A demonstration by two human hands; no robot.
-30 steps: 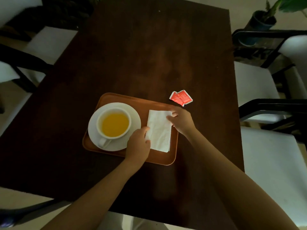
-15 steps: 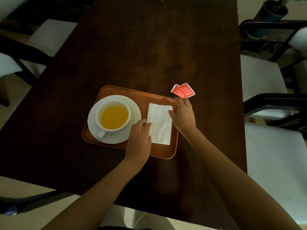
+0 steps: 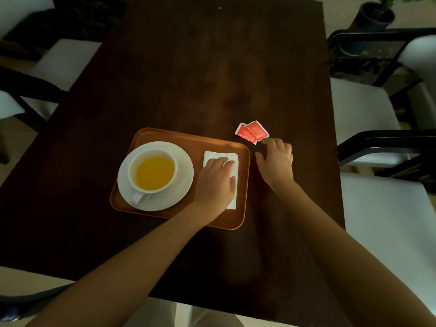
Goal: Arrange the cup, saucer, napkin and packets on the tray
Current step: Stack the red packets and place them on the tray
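Observation:
An orange-brown tray (image 3: 188,139) lies on the dark wooden table (image 3: 188,67). On its left half stands a white cup (image 3: 153,171) of yellow liquid on a white saucer (image 3: 181,178). A white napkin (image 3: 233,159) lies flat on the tray's right half. My left hand (image 3: 215,182) rests palm down on the napkin and hides most of it. Red packets (image 3: 251,132) lie on the table just beyond the tray's far right corner. My right hand (image 3: 276,161) hovers beside the tray with fingers spread, fingertips just short of the packets, holding nothing.
Chairs with white seats and black frames stand to the right (image 3: 368,119) and to the left (image 3: 59,60) of the table. A potted plant (image 3: 372,17) sits at the far right corner. The table's near edge is close to my body.
My right hand has let go of the napkin's edge and moved right, off the tray, toward the packets. My left hand has slid fully onto the napkin.

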